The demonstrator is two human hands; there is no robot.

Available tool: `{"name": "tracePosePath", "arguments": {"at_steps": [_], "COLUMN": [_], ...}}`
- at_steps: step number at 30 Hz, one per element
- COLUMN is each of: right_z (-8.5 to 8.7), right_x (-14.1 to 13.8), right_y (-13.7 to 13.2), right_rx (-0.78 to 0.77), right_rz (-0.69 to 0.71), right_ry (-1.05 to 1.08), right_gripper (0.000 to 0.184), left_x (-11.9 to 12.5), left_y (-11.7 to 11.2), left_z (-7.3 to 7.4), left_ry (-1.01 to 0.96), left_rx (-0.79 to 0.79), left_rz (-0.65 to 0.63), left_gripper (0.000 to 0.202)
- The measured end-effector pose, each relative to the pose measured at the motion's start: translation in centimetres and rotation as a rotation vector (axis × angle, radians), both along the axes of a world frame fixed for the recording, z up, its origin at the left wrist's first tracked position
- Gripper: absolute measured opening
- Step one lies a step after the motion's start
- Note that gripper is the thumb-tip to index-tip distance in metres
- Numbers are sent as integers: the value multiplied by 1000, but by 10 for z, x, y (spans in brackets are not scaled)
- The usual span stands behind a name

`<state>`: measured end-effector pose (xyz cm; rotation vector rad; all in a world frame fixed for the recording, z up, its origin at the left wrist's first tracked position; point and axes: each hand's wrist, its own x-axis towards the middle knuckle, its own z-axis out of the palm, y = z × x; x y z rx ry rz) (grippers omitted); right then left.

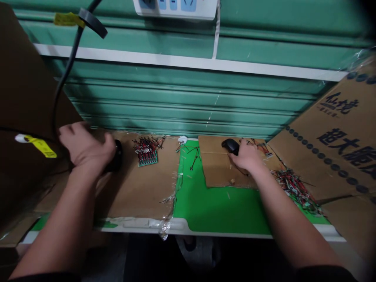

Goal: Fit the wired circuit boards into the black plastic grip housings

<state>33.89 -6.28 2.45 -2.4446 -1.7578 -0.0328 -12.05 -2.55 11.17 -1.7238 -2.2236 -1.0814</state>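
My left hand (85,145) is over the left cardboard sheet, fingers and thumb apart. Close by its thumb is a dark black object (118,156), partly hidden by the hand. On the right cardboard piece, my right hand (248,156) has its thumb and fingers closed around the end of a black rounded handheld object (230,146). A thin dark wire (242,171) lies below that hand. Between the hands, a small green circuit board panel (147,159) bristles with red and black wires.
Wired parts (296,190) are heaped at the right by a printed cardboard box (331,137). Loose wires (194,158) lie on the green tabletop (232,211). A black cable (70,62) hangs at left. Above is a white power strip (176,9) on the green wall.
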Motion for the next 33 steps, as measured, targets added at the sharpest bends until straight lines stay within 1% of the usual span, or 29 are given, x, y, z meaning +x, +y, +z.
{"name": "tracePosePath", "arguments": {"at_steps": [1,2,3,5,8,10,12,13,15,16,18,20,22,24,27,28,30,31,33], "right_z": [-1,-2,-2,-3,0,2,4,4,3,1,-3,-7,-10,-10,-7,-6,-4,-4,-5], "right_x": [1,1,1,1,-3,-9,-19,-25,-38,-44,-56,-66,-73,-78,-80,-79,-78,-79,-81], "right_y": [1,2,3,4,1,-2,-6,-9,-15,-18,-24,-29,-33,-36,-38,-38,-36,-35,-33], "right_rx": [-19,-28,-27,-15,31,82,118,126,132,130,111,108,135,155,186,225,331,373,397], "right_rz": [-4,-3,1,13,37,65,118,152,230,255,293,331,385,428,425,419,436,459,512], "right_ry": [13,23,27,22,24,63,127,164,232,258,296,332,368,408,443,445,471,525,741], "right_gripper": [60,58,58,58,63,70,78,81,85,84,81,79,80,85,85,81,63,52,34], "left_x": [5,13,24,52,102,132,153,159,165,165,161,158,156,158,164,166,169,169,170], "left_y": [4,7,10,13,8,0,-8,-12,-16,-16,-15,-13,-10,-10,-15,-17,-23,-25,-30], "left_z": [-2,-4,-8,-18,-41,-58,-76,-83,-95,-99,-104,-107,-110,-113,-115,-115,-115,-114,-115], "left_ry": [17,33,25,-76,-226,-249,-200,-184,-168,-163,-166,-230,-386,-614,-925,-986,-1037,-1035,-1019], "left_rx": [25,42,45,-3,-124,-263,-373,-402,-411,-408,-414,-414,-371,-312,-323,-341,-351,-342,-324], "left_rz": [-12,-49,-119,-296,-573,-720,-746,-757,-768,-777,-802,-819,-826,-835,-877,-892,-925,-942,-975], "left_gripper": [53,51,46,35,19,14,20,22,23,20,12,8,11,20,35,38,42,43,44]}}
